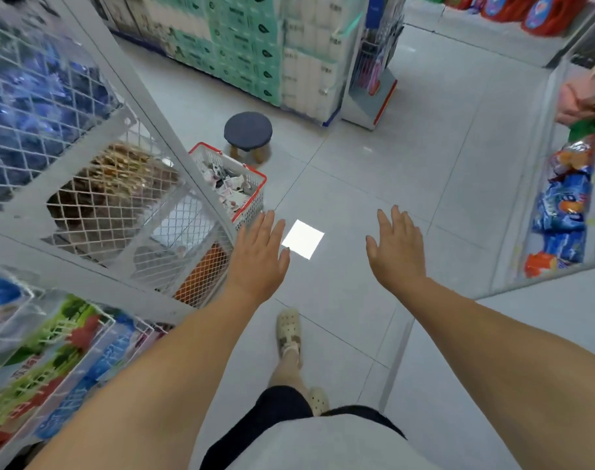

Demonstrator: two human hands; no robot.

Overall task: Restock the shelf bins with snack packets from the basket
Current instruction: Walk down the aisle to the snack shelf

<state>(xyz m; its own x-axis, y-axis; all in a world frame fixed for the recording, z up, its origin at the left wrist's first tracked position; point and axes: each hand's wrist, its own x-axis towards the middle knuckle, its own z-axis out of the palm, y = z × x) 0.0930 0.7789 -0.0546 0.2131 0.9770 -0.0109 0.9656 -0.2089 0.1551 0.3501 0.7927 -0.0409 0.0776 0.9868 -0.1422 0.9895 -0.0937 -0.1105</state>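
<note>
Left hand (260, 252) and right hand (396, 247): both outstretched above the floor (374, 184), grip released, fingers straight, holding nothing. Basket (252, 201) of snack packets (230, 188): on floor beside wire shelf bins (85, 184), near stool (248, 130).

white basket (252, 198) with red rim; dark blue stool (248, 131); seemingly pale grey floor tiles (374, 184).

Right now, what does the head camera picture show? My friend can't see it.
A person in a shop aisle holds out an empty left hand and right hand, fingers straight, above the tiled floor. Ahead, a red-rimmed basket of snack packets stands on the floor beside white wire shelf bins, with a round stool behind it.
</note>
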